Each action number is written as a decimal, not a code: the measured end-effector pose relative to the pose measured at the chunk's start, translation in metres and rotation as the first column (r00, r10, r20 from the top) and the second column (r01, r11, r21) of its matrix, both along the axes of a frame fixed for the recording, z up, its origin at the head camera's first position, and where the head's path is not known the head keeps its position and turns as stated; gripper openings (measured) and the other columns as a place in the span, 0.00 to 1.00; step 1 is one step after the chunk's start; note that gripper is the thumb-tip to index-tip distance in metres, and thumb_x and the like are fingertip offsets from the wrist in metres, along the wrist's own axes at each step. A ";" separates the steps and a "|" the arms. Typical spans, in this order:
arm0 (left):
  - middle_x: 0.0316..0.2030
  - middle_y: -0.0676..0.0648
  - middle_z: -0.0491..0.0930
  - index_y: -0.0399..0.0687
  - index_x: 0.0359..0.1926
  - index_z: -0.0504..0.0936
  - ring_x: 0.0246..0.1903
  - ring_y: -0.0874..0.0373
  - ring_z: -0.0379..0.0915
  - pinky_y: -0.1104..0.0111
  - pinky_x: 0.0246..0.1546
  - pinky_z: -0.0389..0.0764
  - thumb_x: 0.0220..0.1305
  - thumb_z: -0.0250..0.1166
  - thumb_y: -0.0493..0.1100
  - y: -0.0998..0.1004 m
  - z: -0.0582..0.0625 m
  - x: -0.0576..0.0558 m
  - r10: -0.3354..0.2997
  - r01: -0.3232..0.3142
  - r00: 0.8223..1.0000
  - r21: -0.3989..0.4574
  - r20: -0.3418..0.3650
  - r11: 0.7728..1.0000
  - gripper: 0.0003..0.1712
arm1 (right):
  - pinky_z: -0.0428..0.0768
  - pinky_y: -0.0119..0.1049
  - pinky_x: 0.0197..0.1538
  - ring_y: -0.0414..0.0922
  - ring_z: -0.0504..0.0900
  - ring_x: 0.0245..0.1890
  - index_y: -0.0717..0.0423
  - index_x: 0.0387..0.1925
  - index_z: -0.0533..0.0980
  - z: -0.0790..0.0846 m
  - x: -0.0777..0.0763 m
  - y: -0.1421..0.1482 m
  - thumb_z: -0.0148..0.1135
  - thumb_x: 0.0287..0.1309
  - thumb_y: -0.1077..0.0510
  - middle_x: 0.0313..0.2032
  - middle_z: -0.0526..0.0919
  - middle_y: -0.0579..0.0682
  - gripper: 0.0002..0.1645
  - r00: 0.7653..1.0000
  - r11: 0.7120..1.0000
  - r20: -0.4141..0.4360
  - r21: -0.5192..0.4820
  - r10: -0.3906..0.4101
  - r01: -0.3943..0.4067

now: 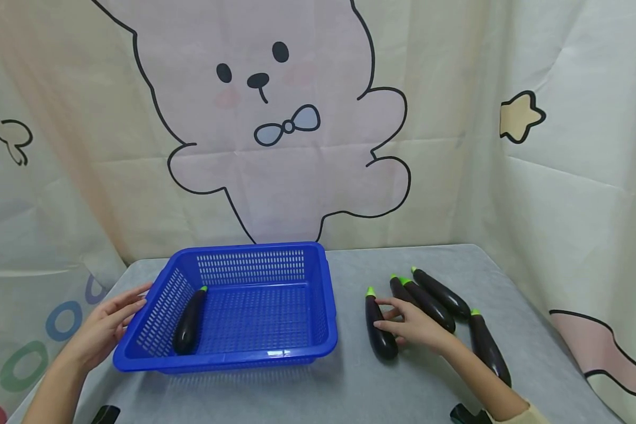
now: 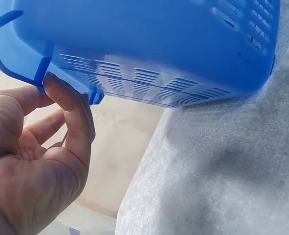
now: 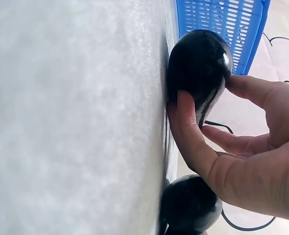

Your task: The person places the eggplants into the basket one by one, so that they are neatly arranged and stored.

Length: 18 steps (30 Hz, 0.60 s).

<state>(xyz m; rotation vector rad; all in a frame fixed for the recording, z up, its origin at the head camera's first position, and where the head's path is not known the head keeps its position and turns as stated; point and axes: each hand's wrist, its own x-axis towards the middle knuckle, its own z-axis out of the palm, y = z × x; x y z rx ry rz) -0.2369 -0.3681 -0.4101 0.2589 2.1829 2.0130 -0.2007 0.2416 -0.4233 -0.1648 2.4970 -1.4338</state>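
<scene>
A blue plastic basket (image 1: 318, 350) with slotted sides stands on the table, and one dark eggplant (image 1: 189, 323) lies inside it near its left wall. My left hand (image 1: 106, 327) holds the basket's left rim with bent fingers, seen closer in the left wrist view (image 2: 41, 152). To the right of the basket, my right hand (image 1: 416, 324) grips another eggplant (image 1: 377, 330) with a green stem end. In the right wrist view, thumb and fingers (image 3: 190, 132) lie on opposite sides of that eggplant (image 3: 198, 63), which is against or very near the table.
Several more eggplants (image 1: 442, 294) lie behind and beside my right hand, one (image 1: 489, 350) to the right of the forearm. Black objects (image 1: 106, 414) show at the front edge. A grey cloth covers the table (image 1: 350, 388); a printed curtain (image 1: 445, 194) hangs behind.
</scene>
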 end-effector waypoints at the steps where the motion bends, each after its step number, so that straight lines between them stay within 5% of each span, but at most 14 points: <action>1: 0.51 0.71 0.83 0.81 0.58 0.81 0.46 0.67 0.86 0.69 0.43 0.88 0.85 0.50 0.40 0.000 0.000 0.000 0.000 0.000 1.000 0.001 -0.001 1.000 0.24 | 0.88 0.47 0.39 0.50 0.84 0.46 0.66 0.74 0.66 0.000 0.000 0.000 0.70 0.69 0.56 0.56 0.81 0.65 0.39 1.000 1.000 0.008 -0.008 0.001 -0.001; 18: 0.50 0.72 0.83 0.84 0.58 0.81 0.46 0.67 0.85 0.70 0.44 0.87 0.85 0.50 0.42 0.001 0.000 0.002 0.020 -0.020 1.000 -0.030 0.007 0.999 0.24 | 0.89 0.48 0.39 0.52 0.82 0.46 0.64 0.77 0.62 0.004 -0.002 0.004 0.69 0.70 0.58 0.58 0.79 0.66 0.42 0.996 0.994 0.090 -0.106 -0.003 0.012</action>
